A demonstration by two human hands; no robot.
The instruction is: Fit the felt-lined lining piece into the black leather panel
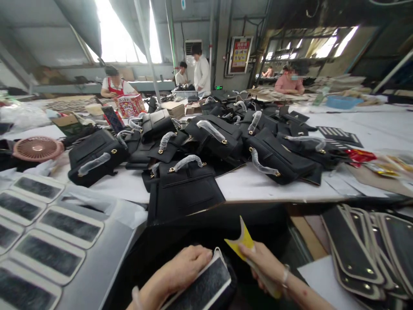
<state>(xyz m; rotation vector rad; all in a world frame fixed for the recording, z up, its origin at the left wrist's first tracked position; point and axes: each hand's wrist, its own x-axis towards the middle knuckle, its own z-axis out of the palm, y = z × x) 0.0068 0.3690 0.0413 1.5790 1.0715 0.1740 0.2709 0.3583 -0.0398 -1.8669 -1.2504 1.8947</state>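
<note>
Low in the middle of the view, my left hand (185, 269) is closed over a black rectangular panel (208, 286) with a pale border. Dark material lies around and under that panel, its shape partly hidden. To the right, my right hand (266, 262) grips a flat yellow strip (244, 236) whose upper end is notched into two points. The strip is apart from the panel. Ahead of both hands, a black handbag (187, 189) with a wrapped handle and gold fittings lies at the table edge.
Black handbags (216, 133) are heaped across the white table (124, 189). At left is a grey board (108, 241) bearing pale-bordered black panels, with a pink fan (38, 148) behind. Studded black panels (355, 254) are stacked right. Several people work in the background.
</note>
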